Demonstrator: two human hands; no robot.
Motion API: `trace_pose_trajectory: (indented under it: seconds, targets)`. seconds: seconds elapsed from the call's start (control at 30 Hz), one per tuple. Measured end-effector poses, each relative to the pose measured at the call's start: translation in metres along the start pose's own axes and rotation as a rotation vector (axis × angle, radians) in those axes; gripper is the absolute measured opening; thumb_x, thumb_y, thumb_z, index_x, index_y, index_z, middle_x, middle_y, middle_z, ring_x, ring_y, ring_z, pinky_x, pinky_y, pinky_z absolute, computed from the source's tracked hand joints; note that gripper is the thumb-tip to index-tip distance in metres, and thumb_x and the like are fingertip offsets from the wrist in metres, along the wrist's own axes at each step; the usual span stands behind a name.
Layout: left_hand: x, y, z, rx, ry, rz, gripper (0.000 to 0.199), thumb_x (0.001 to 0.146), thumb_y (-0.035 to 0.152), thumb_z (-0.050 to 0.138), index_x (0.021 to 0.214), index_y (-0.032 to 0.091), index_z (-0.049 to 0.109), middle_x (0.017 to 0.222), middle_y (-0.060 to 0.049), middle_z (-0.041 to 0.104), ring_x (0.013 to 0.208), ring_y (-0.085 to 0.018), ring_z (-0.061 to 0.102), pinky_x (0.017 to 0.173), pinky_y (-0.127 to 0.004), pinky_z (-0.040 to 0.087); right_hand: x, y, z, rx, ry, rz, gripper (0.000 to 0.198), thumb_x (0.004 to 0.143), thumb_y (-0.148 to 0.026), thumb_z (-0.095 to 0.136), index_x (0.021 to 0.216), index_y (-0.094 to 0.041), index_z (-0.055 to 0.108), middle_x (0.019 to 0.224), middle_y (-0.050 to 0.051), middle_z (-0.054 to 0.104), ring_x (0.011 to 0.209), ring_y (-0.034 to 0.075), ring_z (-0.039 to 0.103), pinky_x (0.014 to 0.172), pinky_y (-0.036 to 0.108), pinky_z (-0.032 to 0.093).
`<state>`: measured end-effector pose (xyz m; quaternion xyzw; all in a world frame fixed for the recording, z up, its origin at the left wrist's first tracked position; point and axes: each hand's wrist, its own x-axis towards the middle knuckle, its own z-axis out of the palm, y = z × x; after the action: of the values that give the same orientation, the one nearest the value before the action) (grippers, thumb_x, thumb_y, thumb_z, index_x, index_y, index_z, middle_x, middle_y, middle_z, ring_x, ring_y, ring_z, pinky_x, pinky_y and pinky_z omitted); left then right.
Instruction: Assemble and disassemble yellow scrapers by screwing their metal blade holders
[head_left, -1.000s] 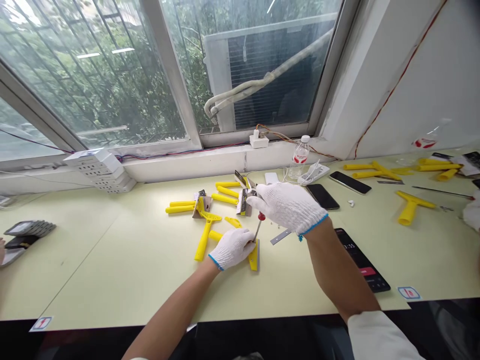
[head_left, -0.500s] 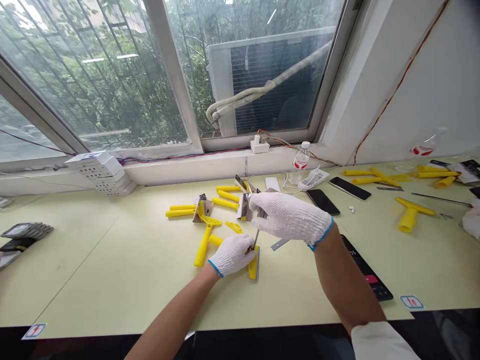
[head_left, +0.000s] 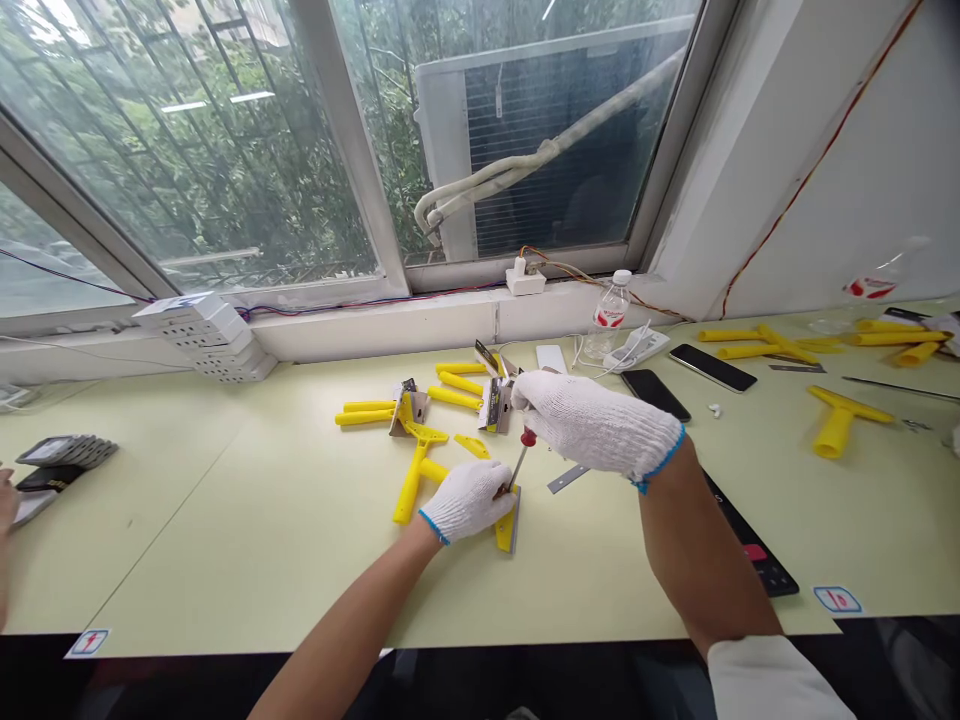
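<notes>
In a white glove with a blue cuff, my right hand (head_left: 600, 420) is closed round a screwdriver (head_left: 529, 437) with a red handle. Its shaft slants down to the head of a yellow scraper (head_left: 507, 530), which has a metal blade along its edge. My left hand (head_left: 469, 500), gloved too, grips that scraper and has its fingers at the screwdriver's tip. The fingers partly cover the head and handle. Just behind lie another yellow scraper (head_left: 412, 470) and a small yellow plate (head_left: 471, 446). A loose metal blade (head_left: 568, 479) rests to the right, under my right hand.
Carded yellow scrapers (head_left: 367, 412) lie towards the window. A water bottle (head_left: 609, 315), two phones (head_left: 712, 367) and a power strip (head_left: 637, 346) stand or lie at the back. At right are more yellow handles (head_left: 844, 420); a black calculator-like device (head_left: 772, 570) lies beside my right forearm. Another person's hand (head_left: 6, 500) shows at far left.
The screwdriver's red handle now shows below my right hand, where it was hidden before. The view has shifted slightly, and another person's hand has entered at the left edge.
</notes>
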<state>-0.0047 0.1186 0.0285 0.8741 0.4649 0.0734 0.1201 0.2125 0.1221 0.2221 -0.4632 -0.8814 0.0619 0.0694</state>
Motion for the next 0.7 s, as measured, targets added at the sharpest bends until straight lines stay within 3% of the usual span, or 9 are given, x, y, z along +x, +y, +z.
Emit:
trace_pose_trajectory:
  seconds: [0.23, 0.53, 0.7]
  targets:
    - [0.001, -0.003, 0.006, 0.026, 0.006, 0.027, 0.017, 0.1, 0.034, 0.065, 0.088, 0.023, 0.061, 0.092, -0.003, 0.071, 0.08, -0.022, 0.068, 0.067, -0.032, 0.041, 0.002, 0.003, -0.002, 0.031, -0.015, -0.107, 0.034, 0.106, -0.04, 0.067, 0.126, -0.013, 0.07, 0.118, 0.009, 0.072, 0.102, 0.016, 0.07, 0.093, 0.035, 0.063]
    - [0.001, -0.003, 0.005, 0.004, 0.009, 0.051, 0.019, 0.105, 0.037, 0.062, 0.092, 0.023, 0.064, 0.093, -0.004, 0.072, 0.084, -0.023, 0.069, 0.07, -0.033, 0.043, 0.018, -0.017, 0.018, -0.021, 0.122, 0.008, 0.04, 0.106, -0.044, 0.067, 0.129, -0.011, 0.068, 0.122, 0.011, 0.07, 0.109, 0.019, 0.07, 0.096, 0.039, 0.063]
    - [0.002, -0.005, 0.008, -0.018, 0.011, 0.041, 0.016, 0.102, 0.036, 0.066, 0.093, 0.023, 0.065, 0.093, -0.003, 0.073, 0.085, -0.023, 0.069, 0.071, -0.033, 0.044, 0.015, -0.023, 0.012, -0.006, 0.096, -0.08, 0.037, 0.106, -0.042, 0.067, 0.129, -0.012, 0.069, 0.123, 0.01, 0.071, 0.109, 0.019, 0.071, 0.098, 0.039, 0.063]
